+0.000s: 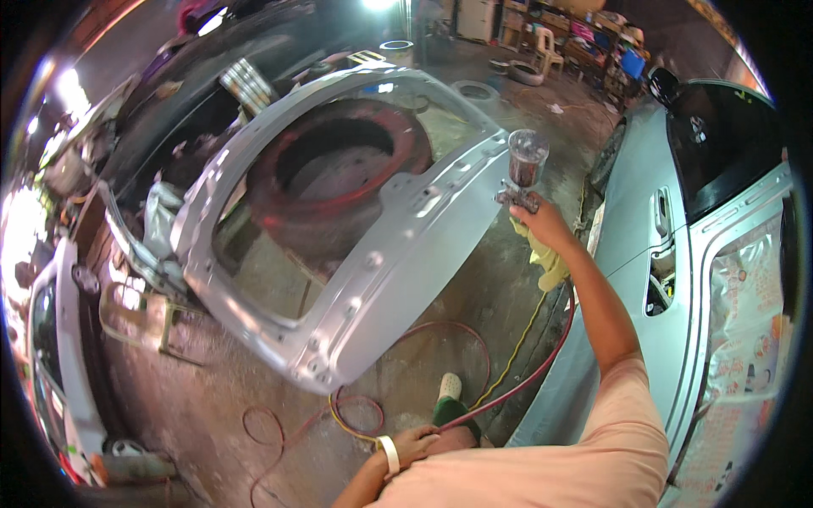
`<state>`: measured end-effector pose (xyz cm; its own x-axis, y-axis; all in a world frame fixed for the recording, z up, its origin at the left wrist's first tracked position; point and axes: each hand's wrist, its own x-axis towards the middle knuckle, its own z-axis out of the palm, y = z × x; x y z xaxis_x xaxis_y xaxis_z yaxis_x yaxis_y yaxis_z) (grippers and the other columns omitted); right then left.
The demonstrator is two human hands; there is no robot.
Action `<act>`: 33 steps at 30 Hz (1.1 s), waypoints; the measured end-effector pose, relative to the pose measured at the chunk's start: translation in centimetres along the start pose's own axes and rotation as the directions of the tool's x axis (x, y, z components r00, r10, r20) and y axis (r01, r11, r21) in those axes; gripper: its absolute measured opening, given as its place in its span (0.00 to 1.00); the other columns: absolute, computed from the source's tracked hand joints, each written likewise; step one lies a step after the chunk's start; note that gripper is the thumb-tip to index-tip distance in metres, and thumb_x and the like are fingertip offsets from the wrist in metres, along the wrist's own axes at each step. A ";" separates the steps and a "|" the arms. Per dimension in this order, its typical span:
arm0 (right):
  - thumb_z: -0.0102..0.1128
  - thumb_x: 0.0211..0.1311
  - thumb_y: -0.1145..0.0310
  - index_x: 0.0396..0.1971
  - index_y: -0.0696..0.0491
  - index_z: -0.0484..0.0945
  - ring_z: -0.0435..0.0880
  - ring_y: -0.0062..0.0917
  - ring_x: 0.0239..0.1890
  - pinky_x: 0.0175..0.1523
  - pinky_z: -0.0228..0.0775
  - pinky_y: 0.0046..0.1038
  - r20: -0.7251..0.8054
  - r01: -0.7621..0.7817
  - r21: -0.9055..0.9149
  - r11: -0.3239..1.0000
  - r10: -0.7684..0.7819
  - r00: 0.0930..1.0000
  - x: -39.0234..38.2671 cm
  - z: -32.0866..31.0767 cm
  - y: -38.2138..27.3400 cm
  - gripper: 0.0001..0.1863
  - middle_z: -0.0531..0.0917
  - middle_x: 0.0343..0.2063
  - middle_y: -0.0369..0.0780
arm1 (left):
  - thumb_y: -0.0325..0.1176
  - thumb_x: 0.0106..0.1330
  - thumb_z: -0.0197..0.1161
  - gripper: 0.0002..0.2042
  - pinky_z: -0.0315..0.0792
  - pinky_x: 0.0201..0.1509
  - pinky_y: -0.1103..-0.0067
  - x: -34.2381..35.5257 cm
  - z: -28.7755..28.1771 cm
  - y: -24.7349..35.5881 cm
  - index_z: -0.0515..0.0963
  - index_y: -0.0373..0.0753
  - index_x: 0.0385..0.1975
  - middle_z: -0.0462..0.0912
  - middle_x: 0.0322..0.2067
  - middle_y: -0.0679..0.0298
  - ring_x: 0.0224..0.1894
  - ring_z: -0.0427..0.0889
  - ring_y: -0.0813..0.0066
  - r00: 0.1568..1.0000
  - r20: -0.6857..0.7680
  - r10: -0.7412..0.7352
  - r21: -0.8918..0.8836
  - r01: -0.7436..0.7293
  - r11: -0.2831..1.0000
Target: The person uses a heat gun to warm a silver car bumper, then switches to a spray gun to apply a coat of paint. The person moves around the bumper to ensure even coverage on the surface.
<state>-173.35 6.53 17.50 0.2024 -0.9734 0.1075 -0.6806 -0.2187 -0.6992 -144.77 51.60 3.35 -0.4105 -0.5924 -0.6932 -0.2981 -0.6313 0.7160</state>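
The right hand [542,222] is gripping a spray gun [523,173] with its fingers wrapped tight round the handle, a yellow rag [550,264] bunched under the palm; the gun's cup is standing upright, and the gun is hanging just off the right edge of the silver car panel [373,279], near its upper corner; whether any paint is leaving the nozzle cannot be told. The left hand [412,444] is resting low, below the panel's bottom corner, with fingers curled and a white band at the wrist; it is lying right at the red hose [517,385], though a firm hold on it cannot be confirmed. The panel is leaning over a red tyre [339,182], which is showing through its window opening; a silver car [677,279] is standing to the panel's right. The step in hand looks like spraying the panel's right rail; the next pass probably calls for a steady, even sweep along that rail, with the hose kept clear of the wet surface.
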 end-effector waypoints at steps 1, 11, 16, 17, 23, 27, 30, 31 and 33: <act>0.62 0.63 0.39 0.57 0.52 0.77 0.83 0.50 0.52 0.54 0.73 0.44 0.017 0.015 -0.068 0.998 -0.014 1.000 -4.2 1.5 -4.6 0.34 0.86 0.44 0.53 | 0.41 0.74 0.58 0.18 0.77 0.46 0.73 -0.8 -0.4 -4.6 0.79 0.36 0.56 0.86 0.44 0.57 0.41 0.83 0.69 0.978 -0.059 0.198 0.045 -0.196 0.980; 0.61 0.61 0.35 0.63 0.58 0.72 0.83 0.52 0.52 0.56 0.74 0.44 0.361 0.134 -0.383 0.914 0.014 0.933 -35.4 16.7 -26.6 0.44 0.84 0.45 0.58 | 0.46 0.70 0.60 0.21 0.75 0.57 0.65 -21.2 -0.4 -27.2 0.80 0.39 0.55 0.85 0.49 0.48 0.52 0.84 0.52 0.930 -0.219 0.296 0.228 -0.246 0.942; 0.64 0.65 0.46 0.54 0.59 0.79 0.86 0.48 0.46 0.51 0.75 0.39 0.493 0.135 -0.116 0.984 -0.061 0.868 -46.8 22.2 -34.3 0.31 0.86 0.40 0.55 | 0.44 0.71 0.59 0.18 0.76 0.58 0.65 -27.5 0.9 -38.9 0.80 0.42 0.54 0.85 0.50 0.51 0.54 0.83 0.50 0.925 -0.290 0.245 0.215 -0.187 0.959; 0.65 0.65 0.51 0.52 0.59 0.80 0.86 0.44 0.43 0.49 0.75 0.37 0.488 0.150 -0.057 0.987 -0.103 0.866 -48.6 22.5 -36.8 0.27 0.86 0.39 0.53 | 0.44 0.71 0.59 0.18 0.76 0.58 0.65 -27.8 1.2 -41.5 0.80 0.42 0.54 0.85 0.50 0.52 0.53 0.83 0.50 0.915 -0.332 0.232 0.240 -0.156 0.958; 0.63 0.69 0.64 0.51 0.57 0.82 0.83 0.26 0.43 0.52 0.73 0.33 0.288 0.251 0.266 0.931 -0.325 0.901 -52.1 25.2 -44.6 0.16 0.87 0.45 0.40 | 0.37 0.69 0.59 0.14 0.76 0.59 0.61 -31.1 2.3 -50.7 0.83 0.45 0.50 0.86 0.49 0.54 0.55 0.83 0.52 0.792 -0.607 -0.065 0.123 0.174 0.977; 0.61 0.71 0.61 0.52 0.58 0.82 0.80 0.24 0.50 0.58 0.69 0.31 0.104 0.310 0.583 0.751 -0.448 0.888 -50.9 28.1 -53.4 0.18 0.85 0.49 0.38 | 0.40 0.67 0.64 0.24 0.70 0.68 0.59 -33.1 4.1 -55.0 0.73 0.47 0.64 0.74 0.62 0.52 0.64 0.74 0.49 0.609 -0.744 -0.276 -0.110 0.296 0.949; 0.61 0.72 0.58 0.51 0.59 0.82 0.79 0.25 0.51 0.59 0.68 0.31 -0.022 0.290 0.707 0.645 -0.390 0.921 -46.1 32.1 -56.8 0.20 0.85 0.48 0.38 | 0.45 0.68 0.65 0.34 0.66 0.72 0.57 -35.3 3.7 -54.4 0.62 0.46 0.72 0.61 0.71 0.48 0.71 0.64 0.46 0.533 -0.761 -0.369 -0.288 0.233 0.929; 0.61 0.72 0.57 0.50 0.60 0.82 0.79 0.25 0.51 0.58 0.68 0.31 -0.057 0.287 0.739 0.609 -0.369 0.928 -44.5 34.3 -58.0 0.20 0.85 0.48 0.39 | 0.46 0.68 0.65 0.34 0.66 0.72 0.58 -35.3 4.2 -55.2 0.62 0.46 0.72 0.62 0.71 0.48 0.71 0.64 0.46 0.492 -0.769 -0.408 -0.350 0.209 0.913; 0.62 0.71 0.56 0.50 0.60 0.81 0.80 0.26 0.50 0.58 0.69 0.32 -0.103 0.274 0.777 0.566 -0.316 0.943 -42.2 39.0 -60.7 0.21 0.85 0.47 0.40 | 0.47 0.70 0.62 0.32 0.64 0.73 0.58 -34.9 5.1 -58.3 0.63 0.44 0.72 0.64 0.70 0.47 0.72 0.64 0.45 0.450 -0.777 -0.440 -0.420 0.150 0.895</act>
<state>-113.10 63.58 27.79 0.3339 -0.8559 0.3950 0.2178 -0.3377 -0.9157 -117.43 111.62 -13.80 0.6165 -0.3780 -0.6907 0.0331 -0.8640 0.5024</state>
